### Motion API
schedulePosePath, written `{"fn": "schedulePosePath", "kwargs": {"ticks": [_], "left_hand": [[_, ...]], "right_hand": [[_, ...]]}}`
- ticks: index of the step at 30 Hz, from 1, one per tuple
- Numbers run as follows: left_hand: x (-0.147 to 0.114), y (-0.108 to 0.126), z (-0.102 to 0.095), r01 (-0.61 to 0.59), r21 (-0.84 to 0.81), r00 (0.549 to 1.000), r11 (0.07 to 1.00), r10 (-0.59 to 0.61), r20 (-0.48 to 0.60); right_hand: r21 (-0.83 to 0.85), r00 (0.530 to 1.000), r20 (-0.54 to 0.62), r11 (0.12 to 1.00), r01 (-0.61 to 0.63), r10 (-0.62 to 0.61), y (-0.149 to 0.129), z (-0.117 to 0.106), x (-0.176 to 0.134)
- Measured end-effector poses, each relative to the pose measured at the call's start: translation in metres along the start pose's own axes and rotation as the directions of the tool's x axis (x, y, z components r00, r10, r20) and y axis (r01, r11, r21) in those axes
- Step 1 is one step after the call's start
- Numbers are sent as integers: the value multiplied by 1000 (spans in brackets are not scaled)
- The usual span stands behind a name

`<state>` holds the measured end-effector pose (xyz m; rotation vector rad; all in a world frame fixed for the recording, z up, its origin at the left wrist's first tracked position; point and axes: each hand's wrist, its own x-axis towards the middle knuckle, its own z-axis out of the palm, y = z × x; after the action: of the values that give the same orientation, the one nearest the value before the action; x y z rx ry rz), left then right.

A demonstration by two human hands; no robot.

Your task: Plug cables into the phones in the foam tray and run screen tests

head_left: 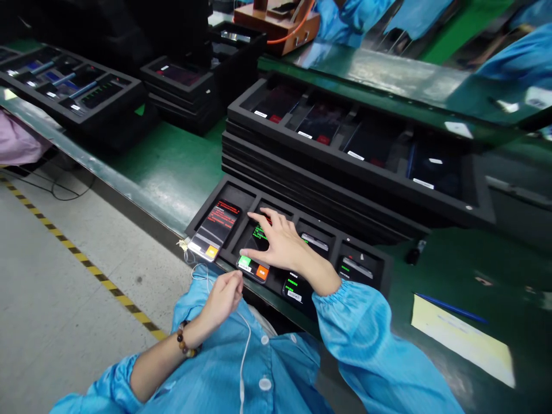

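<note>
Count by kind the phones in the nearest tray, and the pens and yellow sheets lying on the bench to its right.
Phones in the nearest tray: 4
Pen: 1
Yellow sheet: 1
Total: 6

phone (252, 239) pt. hid by R hand (282, 244), note (461, 339) txt blurry, cloth (17, 141) cropped

The head camera looks forward and down from close above the hands (279, 244) and green bench (168, 164).
</note>
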<state>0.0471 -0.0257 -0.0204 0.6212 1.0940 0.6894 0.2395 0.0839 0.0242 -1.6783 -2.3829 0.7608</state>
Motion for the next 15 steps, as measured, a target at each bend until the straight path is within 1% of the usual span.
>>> {"fn": "schedulePosePath", "kwargs": {"ticks": [2,3,4,6,8,11,13,15], "left_hand": [[-3,-5,0,13,-25,1000,1000,-13,-5],[-5,-6,-3,8,-29,1000,1000,-9,-12],[-6,-6,-8,-5,-34,1000,999,4,-31],[-9,-1,-25,-56,-54,992,997,49,-117],[-13,8,-45,-132,-58,964,990,115,-239],[-18,23,-72,-237,-2,897,971,218,-384],[-20,31,-81,-275,42,861,961,265,-433],[-21,35,-83,-290,107,847,951,307,-434]], "right_hand": [[56,997,-71,998,-17,21,-3,-3,5],[83,993,-114,997,-5,14,-5,-4,9],[109,989,-151,994,25,-8,-7,-5,15],[160,980,-186,982,104,-73,-13,-4,31],[203,980,-171,969,141,-107,-19,1,50],[271,990,-88,954,128,-108,-24,11,80],[310,992,-34,942,129,-124,-25,17,94],[327,990,-4,935,137,-143,-24,20,102]]}}
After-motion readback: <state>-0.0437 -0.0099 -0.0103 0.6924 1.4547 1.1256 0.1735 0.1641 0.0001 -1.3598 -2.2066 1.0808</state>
